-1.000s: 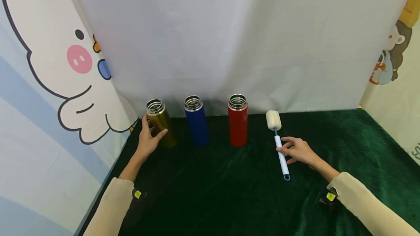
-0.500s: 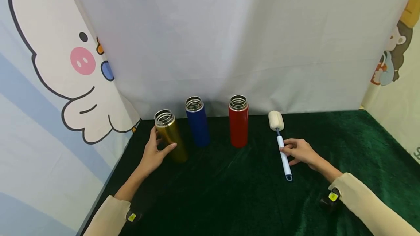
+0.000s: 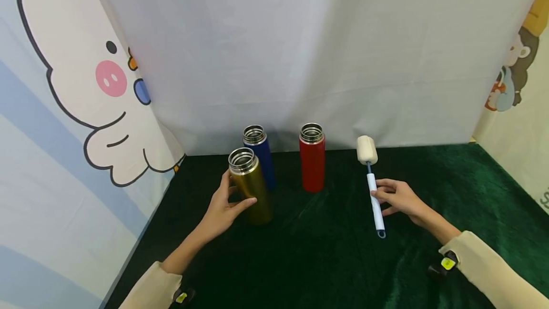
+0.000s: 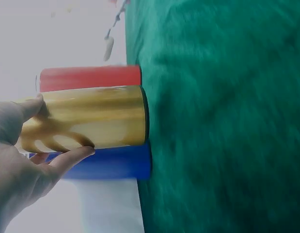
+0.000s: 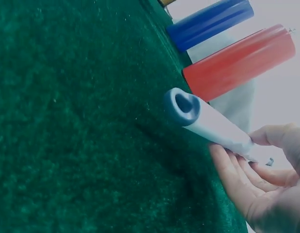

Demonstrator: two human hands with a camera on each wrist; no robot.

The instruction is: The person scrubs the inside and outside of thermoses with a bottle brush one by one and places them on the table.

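Observation:
My left hand grips a gold, lidless bottle around its side, thumb at the front. In the left wrist view the gold bottle spans between thumb and fingers. Partly behind it in the head view stands a blue bottle; a red bottle is upright to the right. Both have bare steel mouths. My right hand pinches the white handle of a bottle brush, whose white sponge head points away and up. The handle's looped blue end faces the right wrist camera.
A dark green velvet cloth covers the table. A pale curtain hangs right behind the bottles. Printed cartoon panels flank both sides, the left one close beside the left arm.
The left hand has carried the gold bottle rightward and toward me, from beside the blue bottle to in front of it. The brush has risen slightly, moved right and turned more upright.

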